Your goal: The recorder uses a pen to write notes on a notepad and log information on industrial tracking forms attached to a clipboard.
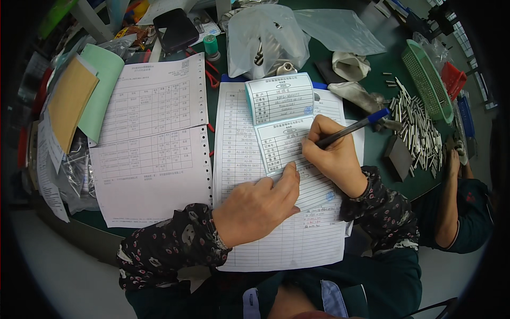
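Note:
My right hand (332,154) grips a dark pen with a blue cap (355,127), its tip down on a small pale-blue label slip (279,141). A second pale-blue slip (280,98) lies just above it. Both slips rest on a white printed table sheet (239,149). My left hand (260,204) lies flat on that sheet, fingers together, thumb pressing the lower edge of the slip.
Two more white printed sheets (154,138) lie to the left, beside green and tan folders (85,90). Clear plastic bags (265,37) and a black phone (176,29) sit at the back. Several metal pins (417,127), a green basket (427,80) and another person's arm (451,202) are on the right.

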`<action>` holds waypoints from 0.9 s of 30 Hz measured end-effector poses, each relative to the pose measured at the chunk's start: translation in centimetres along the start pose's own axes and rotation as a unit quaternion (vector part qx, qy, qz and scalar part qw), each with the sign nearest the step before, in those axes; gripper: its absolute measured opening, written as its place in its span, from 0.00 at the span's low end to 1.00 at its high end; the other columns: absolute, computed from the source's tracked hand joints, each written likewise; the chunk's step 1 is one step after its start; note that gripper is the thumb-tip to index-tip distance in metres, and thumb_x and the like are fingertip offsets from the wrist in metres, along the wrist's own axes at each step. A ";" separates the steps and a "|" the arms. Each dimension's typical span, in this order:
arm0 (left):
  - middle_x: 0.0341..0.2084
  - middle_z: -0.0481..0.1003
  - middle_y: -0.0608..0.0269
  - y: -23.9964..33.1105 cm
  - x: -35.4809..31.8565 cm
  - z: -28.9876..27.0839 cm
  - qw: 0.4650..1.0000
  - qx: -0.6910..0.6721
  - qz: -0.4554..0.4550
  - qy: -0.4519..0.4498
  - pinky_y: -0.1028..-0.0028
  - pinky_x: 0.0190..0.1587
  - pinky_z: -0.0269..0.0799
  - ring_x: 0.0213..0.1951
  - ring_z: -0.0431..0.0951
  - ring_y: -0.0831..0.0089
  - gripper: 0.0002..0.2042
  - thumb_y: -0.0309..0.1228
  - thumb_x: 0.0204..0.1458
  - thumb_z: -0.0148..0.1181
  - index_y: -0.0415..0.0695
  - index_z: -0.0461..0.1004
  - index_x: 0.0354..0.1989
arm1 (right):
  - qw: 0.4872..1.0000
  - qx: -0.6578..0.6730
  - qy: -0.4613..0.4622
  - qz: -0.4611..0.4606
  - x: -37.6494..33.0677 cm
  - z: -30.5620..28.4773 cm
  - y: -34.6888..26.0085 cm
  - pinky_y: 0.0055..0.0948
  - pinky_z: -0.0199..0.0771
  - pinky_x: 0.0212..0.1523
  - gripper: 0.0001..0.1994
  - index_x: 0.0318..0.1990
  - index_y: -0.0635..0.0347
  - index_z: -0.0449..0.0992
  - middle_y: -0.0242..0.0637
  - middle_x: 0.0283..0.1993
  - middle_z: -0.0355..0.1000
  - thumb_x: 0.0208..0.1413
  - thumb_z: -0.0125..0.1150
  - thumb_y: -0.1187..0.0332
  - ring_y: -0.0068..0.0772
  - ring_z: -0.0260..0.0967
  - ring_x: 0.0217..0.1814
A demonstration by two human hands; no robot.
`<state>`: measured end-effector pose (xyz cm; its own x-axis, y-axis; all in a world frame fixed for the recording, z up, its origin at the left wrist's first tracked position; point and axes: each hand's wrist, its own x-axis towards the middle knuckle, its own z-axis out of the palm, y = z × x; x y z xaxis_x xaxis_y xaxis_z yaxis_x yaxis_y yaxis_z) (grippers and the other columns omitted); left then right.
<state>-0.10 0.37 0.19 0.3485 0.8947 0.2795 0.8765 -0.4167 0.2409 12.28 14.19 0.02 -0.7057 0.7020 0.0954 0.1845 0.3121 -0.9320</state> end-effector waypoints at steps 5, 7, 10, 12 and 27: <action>0.44 0.68 0.46 0.1 0.1 0.0 1.000 0.005 -0.006 -0.002 0.83 0.17 0.65 0.18 0.66 0.80 0.23 0.38 0.40 0.62 0.32 0.69 0.42 | 0.999 0.037 0.001 0.018 -0.1 -0.3 0.0 0.16 0.48 0.19 0.09 0.19 0.60 0.60 0.24 0.16 0.55 0.41 0.55 0.77 0.12 0.48 0.19; 0.45 0.68 0.47 0.1 0.1 0.0 1.000 0.011 -0.011 -0.003 0.83 0.17 0.65 0.18 0.66 0.80 0.24 0.38 0.40 0.62 0.32 0.68 0.42 | 0.997 0.065 0.002 0.034 -0.3 -0.3 0.0 0.14 0.48 0.19 0.09 0.20 0.59 0.61 0.22 0.18 0.57 0.43 0.56 0.77 0.10 0.49 0.20; 0.44 0.68 0.47 0.2 0.1 -0.1 1.000 0.013 -0.025 0.000 0.84 0.16 0.64 0.18 0.65 0.80 0.23 0.38 0.41 0.61 0.32 0.69 0.41 | 0.997 0.070 0.019 0.002 -0.4 0.0 -0.3 0.13 0.49 0.20 0.09 0.20 0.59 0.61 0.22 0.18 0.58 0.43 0.57 0.77 0.09 0.50 0.20; 0.43 0.68 0.48 0.2 0.1 -0.1 0.999 0.009 -0.030 0.005 0.84 0.15 0.64 0.19 0.64 0.80 0.22 0.38 0.42 0.59 0.31 0.70 0.39 | 0.999 0.045 -0.015 0.005 -0.4 0.3 -0.1 0.13 0.49 0.20 0.09 0.20 0.60 0.61 0.22 0.18 0.58 0.43 0.57 0.77 0.09 0.49 0.20; 0.43 0.69 0.49 0.2 0.1 0.0 1.000 0.009 -0.013 0.006 0.84 0.16 0.64 0.19 0.65 0.80 0.22 0.37 0.41 0.61 0.34 0.69 0.41 | 0.999 0.039 -0.022 0.011 -0.1 0.6 -0.2 0.16 0.51 0.19 0.09 0.18 0.62 0.60 0.27 0.17 0.58 0.41 0.55 0.77 0.13 0.51 0.20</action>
<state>0.06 0.40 0.26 0.3210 0.9035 0.2841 0.8915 -0.3895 0.2314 11.92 13.63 -0.04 -0.7326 0.6779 0.0612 0.1473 0.2457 -0.9581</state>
